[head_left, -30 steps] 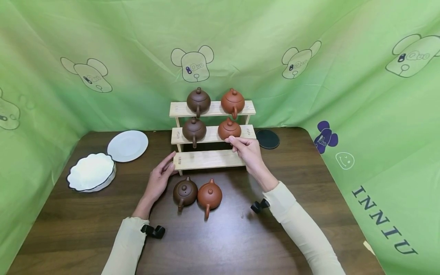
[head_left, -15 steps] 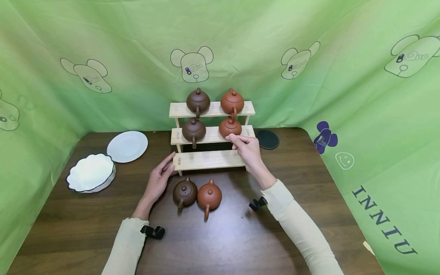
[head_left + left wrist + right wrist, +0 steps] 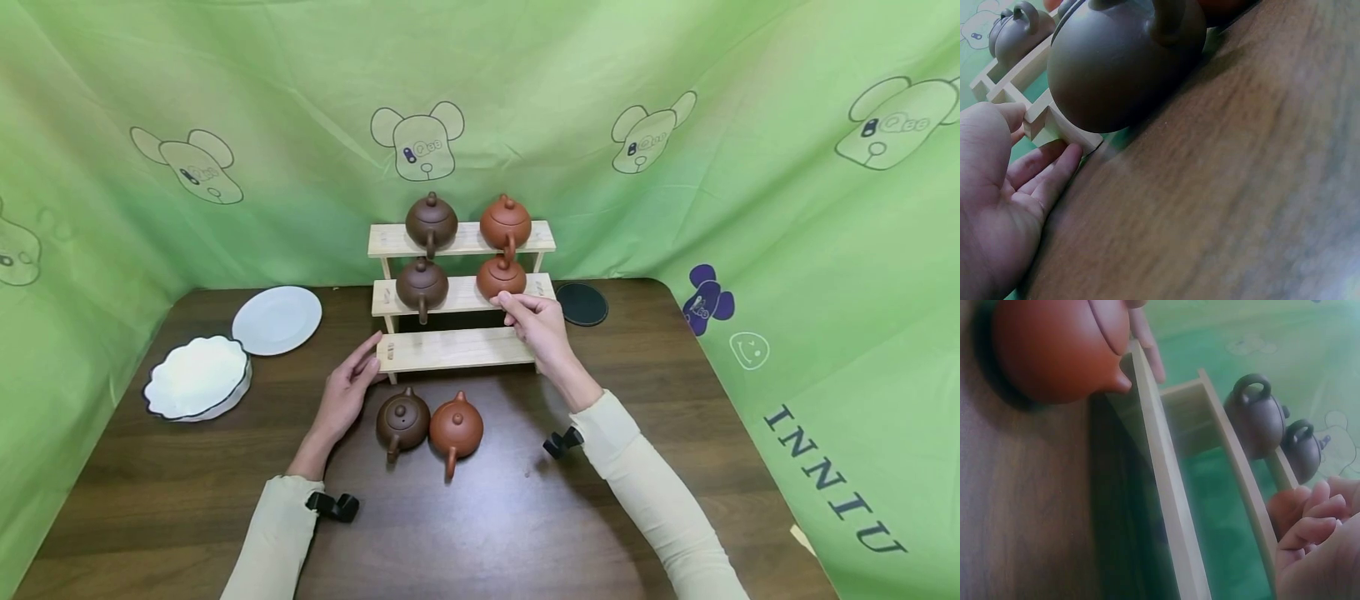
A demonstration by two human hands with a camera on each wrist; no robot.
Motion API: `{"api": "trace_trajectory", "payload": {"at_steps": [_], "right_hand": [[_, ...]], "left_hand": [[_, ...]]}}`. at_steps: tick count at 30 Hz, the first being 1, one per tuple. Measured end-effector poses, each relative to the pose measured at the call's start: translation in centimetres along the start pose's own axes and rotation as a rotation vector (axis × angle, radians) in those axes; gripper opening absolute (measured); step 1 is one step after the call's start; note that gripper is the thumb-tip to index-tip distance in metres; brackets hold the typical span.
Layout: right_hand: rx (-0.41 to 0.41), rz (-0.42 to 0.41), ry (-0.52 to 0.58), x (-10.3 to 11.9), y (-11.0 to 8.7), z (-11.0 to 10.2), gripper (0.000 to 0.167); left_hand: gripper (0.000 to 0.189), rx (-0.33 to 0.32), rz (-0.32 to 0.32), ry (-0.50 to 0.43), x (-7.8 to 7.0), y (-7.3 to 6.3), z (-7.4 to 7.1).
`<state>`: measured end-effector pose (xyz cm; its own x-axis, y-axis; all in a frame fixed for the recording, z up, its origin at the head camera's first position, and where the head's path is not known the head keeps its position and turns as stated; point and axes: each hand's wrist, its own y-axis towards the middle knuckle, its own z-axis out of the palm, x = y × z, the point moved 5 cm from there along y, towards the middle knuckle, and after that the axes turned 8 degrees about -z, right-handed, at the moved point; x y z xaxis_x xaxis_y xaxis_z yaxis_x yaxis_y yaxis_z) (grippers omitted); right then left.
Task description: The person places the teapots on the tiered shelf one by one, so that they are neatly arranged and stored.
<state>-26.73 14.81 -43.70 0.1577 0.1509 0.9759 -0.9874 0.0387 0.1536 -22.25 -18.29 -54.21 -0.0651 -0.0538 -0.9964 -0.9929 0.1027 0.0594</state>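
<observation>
My right hand pinches the handle of a reddish-orange clay teapot on the middle shelf of a three-tier wooden stand. Its fingers hide the handle. My left hand touches the left end of the lowest tier; in the left wrist view, its fingertips meet the stand's side. A dark brown teapot shares the middle shelf. Above sit another brown teapot and another orange one. In front of the stand, a brown teapot and an orange teapot stand side by side.
At the left of the dark wooden table are a white scalloped bowl and a white plate. A round black coaster lies right of the stand. Green printed cloth hangs around the table.
The orange teapot on the middle shelf has shifted slightly back and to the right, with my right hand at its handle. My left hand stays at the stand's end.
</observation>
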Motion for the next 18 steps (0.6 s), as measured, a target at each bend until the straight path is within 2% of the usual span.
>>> {"api": "trace_trajectory", "payload": {"at_steps": [6, 11, 18], "right_hand": [[0.008, -0.012, -0.01, 0.07, -0.04, -0.08, 0.029], [-0.009, -0.018, 0.001, 0.12, -0.13, -0.04, 0.022], [-0.038, -0.013, 0.028, 0.02, -0.27, -0.16, 0.012]], "left_hand": [[0.051, -0.009, -0.016, 0.013, -0.32, -0.19, 0.23], [0.05, -0.005, -0.002, -0.005, -0.09, -0.13, 0.13], [0.052, -0.016, -0.039, 0.042, -0.65, -0.31, 0.25]]}}
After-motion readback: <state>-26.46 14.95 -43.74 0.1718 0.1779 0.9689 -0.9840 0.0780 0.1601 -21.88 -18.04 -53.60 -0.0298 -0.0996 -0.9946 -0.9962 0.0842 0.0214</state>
